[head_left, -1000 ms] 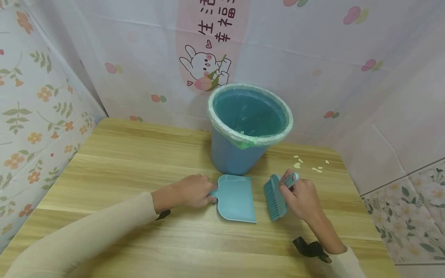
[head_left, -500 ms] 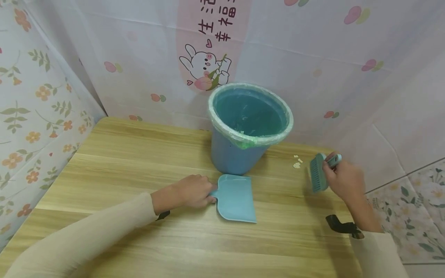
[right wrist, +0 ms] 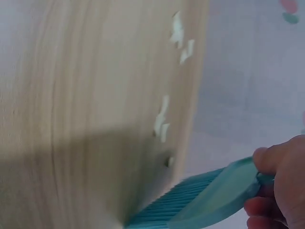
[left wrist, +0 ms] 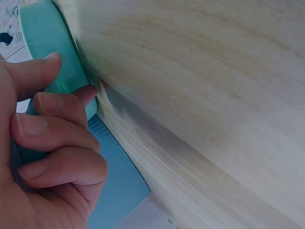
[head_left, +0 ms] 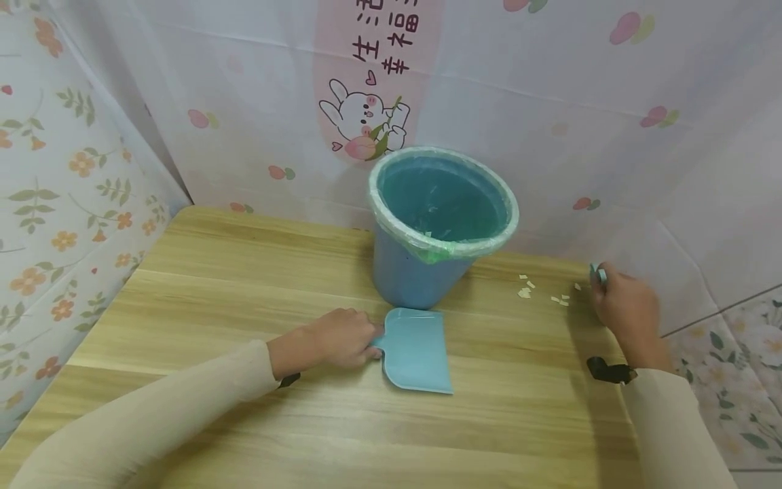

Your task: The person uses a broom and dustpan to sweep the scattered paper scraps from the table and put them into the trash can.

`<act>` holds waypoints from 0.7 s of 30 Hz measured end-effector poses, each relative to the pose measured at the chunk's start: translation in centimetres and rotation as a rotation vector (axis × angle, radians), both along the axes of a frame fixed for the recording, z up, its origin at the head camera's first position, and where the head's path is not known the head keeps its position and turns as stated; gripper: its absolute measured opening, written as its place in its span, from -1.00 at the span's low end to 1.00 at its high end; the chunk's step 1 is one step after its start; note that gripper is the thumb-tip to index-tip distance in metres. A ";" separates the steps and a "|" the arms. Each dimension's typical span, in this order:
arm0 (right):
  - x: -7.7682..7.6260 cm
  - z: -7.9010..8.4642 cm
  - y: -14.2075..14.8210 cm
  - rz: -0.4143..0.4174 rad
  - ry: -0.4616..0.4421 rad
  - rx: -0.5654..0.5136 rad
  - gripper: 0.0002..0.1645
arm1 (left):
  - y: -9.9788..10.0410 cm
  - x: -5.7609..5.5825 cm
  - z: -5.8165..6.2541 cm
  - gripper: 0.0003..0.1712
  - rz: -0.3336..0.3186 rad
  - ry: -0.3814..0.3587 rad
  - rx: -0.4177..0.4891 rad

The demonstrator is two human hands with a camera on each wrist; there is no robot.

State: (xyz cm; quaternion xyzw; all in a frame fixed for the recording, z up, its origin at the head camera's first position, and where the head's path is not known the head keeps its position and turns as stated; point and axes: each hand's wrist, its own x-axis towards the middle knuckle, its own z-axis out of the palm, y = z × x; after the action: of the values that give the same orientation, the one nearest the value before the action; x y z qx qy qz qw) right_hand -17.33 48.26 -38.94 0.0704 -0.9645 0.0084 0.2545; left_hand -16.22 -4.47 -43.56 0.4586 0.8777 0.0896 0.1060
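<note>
A light blue dustpan (head_left: 417, 353) lies on the table with its open edge facing right. My left hand (head_left: 347, 337) grips its short handle, fingers curled round it in the left wrist view. At the table's far right edge my right hand (head_left: 628, 309) holds a teal hand brush (right wrist: 214, 195) by the handle. Its bristles point down at the wood in the right wrist view; whether they touch cannot be told. In the head view the hand hides most of the brush. Several pale paper scraps (head_left: 560, 300) lie just left of it, with more scraps (head_left: 525, 293) nearer the bin.
A blue bin (head_left: 408, 272) with a clear liner over its rim stands behind the dustpan, near the back edge. The wooden table (head_left: 256, 285) meets a printed cloth (head_left: 256, 109) at the back. More patterned cloth hangs at both sides.
My right hand has carried the brush from beside the dustpan to the far right edge, past the paper scraps, then lowered it. My left hand and the dustpan have stayed put.
</note>
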 end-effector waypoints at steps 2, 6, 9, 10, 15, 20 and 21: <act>-0.2 -0.4 0.3 -0.010 -0.032 -0.004 -0.64 | 0.0 0.1 0.1 -0.71 0.001 -0.001 0.003; -0.7 -0.7 0.1 -0.014 -0.087 -0.005 -0.72 | 0.0 0.2 0.2 -0.71 0.005 0.007 -0.008; -1.2 -1.0 -0.7 0.033 -0.054 -0.010 -0.76 | 0.0 0.2 0.1 -0.72 0.002 0.012 -0.006; -1.4 -1.1 -1.0 0.054 -0.035 -0.012 -0.77 | 0.0 0.2 0.1 -0.72 0.000 0.014 -0.004; -1.8 -1.7 -2.9 0.172 0.045 -0.013 -0.78 | 0.1 0.2 0.0 -0.73 0.000 0.015 0.003; -1.7 -2.0 -4.7 0.239 0.062 -0.002 -0.74 | 0.1 0.1 -0.1 -0.71 0.003 0.011 -0.010; -1.6 -2.0 -5.1 0.250 0.063 -0.002 -0.74 | 0.1 0.2 -0.1 -0.70 0.003 0.010 -0.012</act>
State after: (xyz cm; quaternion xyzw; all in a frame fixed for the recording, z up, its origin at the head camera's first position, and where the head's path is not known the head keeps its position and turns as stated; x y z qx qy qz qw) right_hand -18.97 43.19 -40.92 0.1900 -0.9397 0.0387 0.2817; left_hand -16.07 -4.36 -43.62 0.4572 0.8794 0.0824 0.1044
